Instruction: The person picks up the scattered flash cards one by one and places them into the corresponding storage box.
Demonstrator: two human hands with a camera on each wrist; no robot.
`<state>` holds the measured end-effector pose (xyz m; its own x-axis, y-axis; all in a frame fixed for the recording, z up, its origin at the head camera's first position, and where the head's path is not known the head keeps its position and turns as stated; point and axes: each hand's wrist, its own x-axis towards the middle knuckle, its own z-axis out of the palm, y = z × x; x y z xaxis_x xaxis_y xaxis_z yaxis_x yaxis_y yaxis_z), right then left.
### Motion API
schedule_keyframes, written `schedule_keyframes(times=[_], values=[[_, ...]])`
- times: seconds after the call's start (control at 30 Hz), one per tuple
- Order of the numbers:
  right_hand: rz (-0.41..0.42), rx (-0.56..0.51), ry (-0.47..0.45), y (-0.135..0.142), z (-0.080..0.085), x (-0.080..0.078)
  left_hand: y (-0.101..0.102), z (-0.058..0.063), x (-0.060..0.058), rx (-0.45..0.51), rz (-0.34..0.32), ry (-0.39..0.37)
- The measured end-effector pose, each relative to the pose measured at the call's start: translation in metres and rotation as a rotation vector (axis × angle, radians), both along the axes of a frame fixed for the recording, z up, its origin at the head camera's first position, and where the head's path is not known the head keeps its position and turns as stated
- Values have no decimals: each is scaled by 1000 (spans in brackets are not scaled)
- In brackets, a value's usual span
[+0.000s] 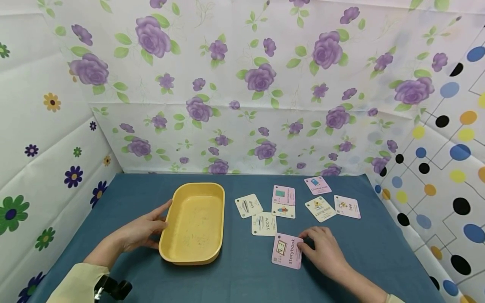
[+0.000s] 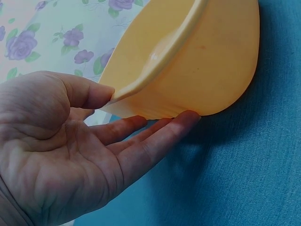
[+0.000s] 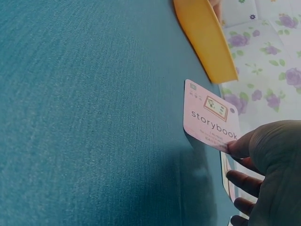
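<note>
My left hand [image 1: 142,229] holds the yellow plastic tray [image 1: 166,248] by its left side. In the left wrist view one digit touches the tray rim [image 2: 162,68], and other fingertips lie along the outer wall. To the right, my right hand [image 1: 323,252] pinches the edge of a pink "storybook" card [image 1: 286,251] between thumb and fingers. The right wrist view shows the thumb at a corner of the card [image 3: 210,115], the picture side facing up. Inside the tray only its bare, scuffed floor shows.
Behind the storybook card lie a yacht card [image 1: 264,224], a ship card [image 1: 249,205], a sailing boat card [image 1: 320,209], a bee card [image 1: 347,206] and a Chinese book card [image 1: 317,185]. An exercise book card [image 1: 284,194] overlaps a rocket card [image 1: 283,211]. Patterned cloth walls surround the blue tabletop [image 1: 242,277].
</note>
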<state>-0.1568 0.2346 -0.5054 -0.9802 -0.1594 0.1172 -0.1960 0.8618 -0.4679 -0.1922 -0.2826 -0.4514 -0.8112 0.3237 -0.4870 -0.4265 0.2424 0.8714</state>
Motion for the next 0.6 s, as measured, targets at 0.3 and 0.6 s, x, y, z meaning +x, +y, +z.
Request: schedule_keyframes(times=[0.3,0.6], values=[[-7,-18,-22,2,2,-2,-1,0,0,12,-4,2],[-11,-53,-32,1,3,-4,-1,-1,0,5,7,-1]])
